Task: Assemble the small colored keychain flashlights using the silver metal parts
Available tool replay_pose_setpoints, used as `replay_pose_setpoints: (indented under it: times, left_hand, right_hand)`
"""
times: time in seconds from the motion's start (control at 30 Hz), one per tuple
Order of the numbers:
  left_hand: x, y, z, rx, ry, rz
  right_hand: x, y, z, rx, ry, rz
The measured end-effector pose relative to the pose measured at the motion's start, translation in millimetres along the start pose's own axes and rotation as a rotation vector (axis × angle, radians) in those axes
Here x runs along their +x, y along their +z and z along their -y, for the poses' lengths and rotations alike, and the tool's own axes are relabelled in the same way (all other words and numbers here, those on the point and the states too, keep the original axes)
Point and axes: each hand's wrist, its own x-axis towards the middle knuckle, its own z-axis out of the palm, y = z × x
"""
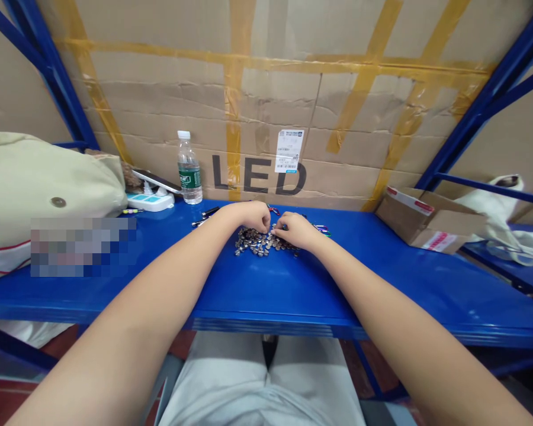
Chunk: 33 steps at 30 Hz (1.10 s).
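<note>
Silvery on the small metal pieces point(252, 244) beneath the left hand point(257, 215) and right hand point(295, 229). Plain deep blue across the tabletop point(270, 290) under both. Green on the label point(189, 178), white on the cap point(183, 135) of the bottle point(187, 156) left of the left hand. Brown on the big carton point(275, 89) beyond the hands, striped with yellow tape point(234, 112), lettered in black. Pale olive-cream on the bag point(57, 168) far left of the left hand.
</note>
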Motion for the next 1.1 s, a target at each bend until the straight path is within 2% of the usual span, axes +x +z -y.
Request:
replay_pose_setpoints:
  times: [0.13, 0.2, 0.47, 0.73, 0.83, 1.1]
  left_hand:
    - [6.3, 5.1, 7.3, 0.071, -0.024, -0.202]
    - [10.5, 9.2, 10.1, 0.098, -0.02, -0.261]
    - [18.7, 19.2, 9.7, 0.089, -0.024, -0.162]
    - [17.6, 18.6, 7.7, -0.009, -0.087, -0.173]
    - [16.3, 18.1, 6.1, -0.015, -0.086, -0.211]
    - [18.3, 18.7, 5.6, 0.032, -0.014, -0.249]
  right_hand:
    - [3.0, 5.8, -0.5, -0.005, -0.064, -0.003]
    - [4.5, 8.0, -1.3, -0.018, -0.09, 0.01]
    - [7.3, 6.9, -4.2, -0.04, -0.076, 0.036]
    - [8.3, 6.9, -3.7, -0.01, -0.069, 0.087]
    - [8.2, 7.4, -3.6, 0.025, -0.083, 0.079]
    - [3.6, -0.1, 0.5, 0.016, -0.063, 0.015]
